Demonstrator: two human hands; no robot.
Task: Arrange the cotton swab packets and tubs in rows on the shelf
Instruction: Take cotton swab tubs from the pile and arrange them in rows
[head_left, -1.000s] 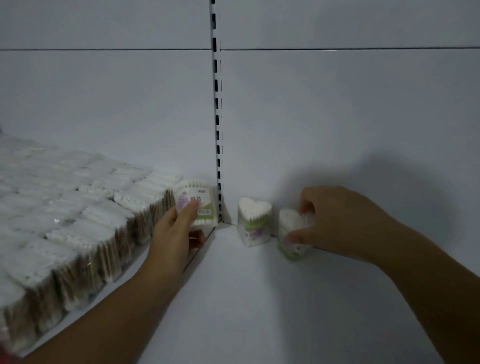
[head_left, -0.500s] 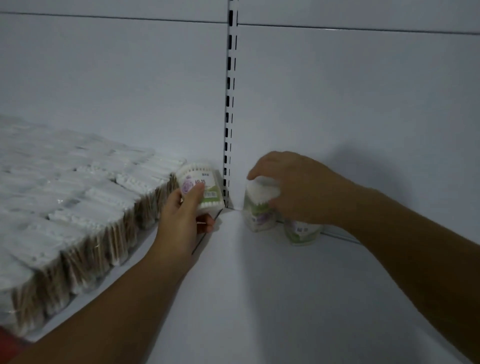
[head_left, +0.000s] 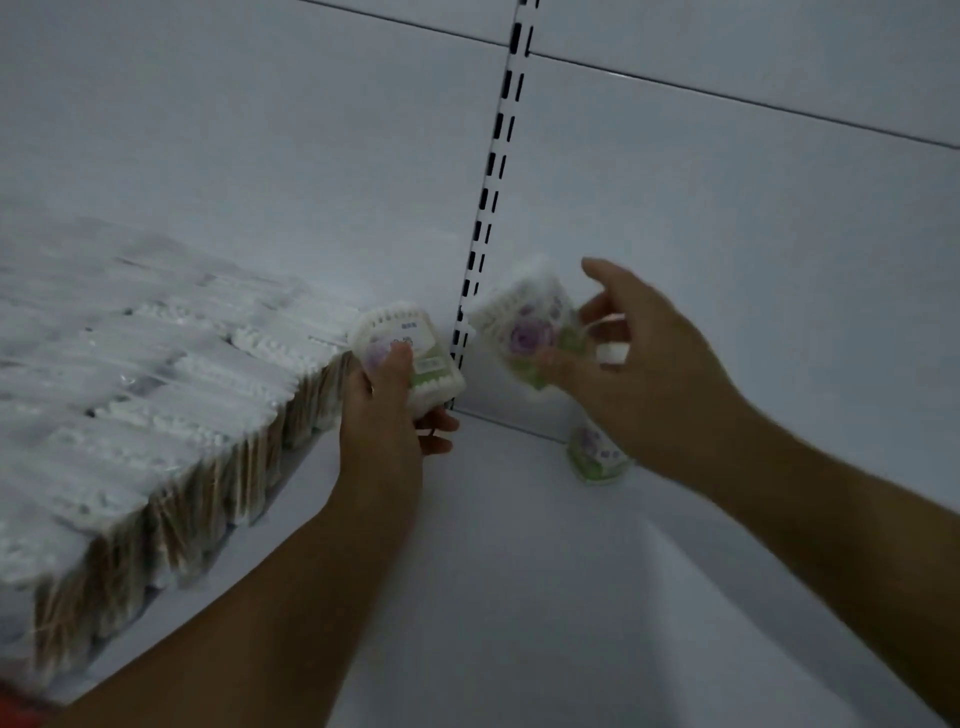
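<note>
Grips one tub (head_left: 415, 353) beside the packet rows (head_left: 156, 389) in the left hand (head_left: 384, 415), thumb over its label, and holds a second tub (head_left: 524, 332) tilted above the shelf (head_left: 519, 571) with the right hand (head_left: 639, 374), fingers curled round it, probably to seat it alongside

Dim, bluish light leaves the white shelf (head_left: 519, 597) grey, with soft shadows beneath the forearms (motion blur smears the right hand (head_left: 639, 358) and its tub (head_left: 524, 332)).

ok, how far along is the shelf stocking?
Done: packets sit in tight rows on the left, and one tub stands by the back wall. In hand: left hand grips a second tub beside the packets; right hand holds a third tub above the shelf. Left: set both down in line.
</note>
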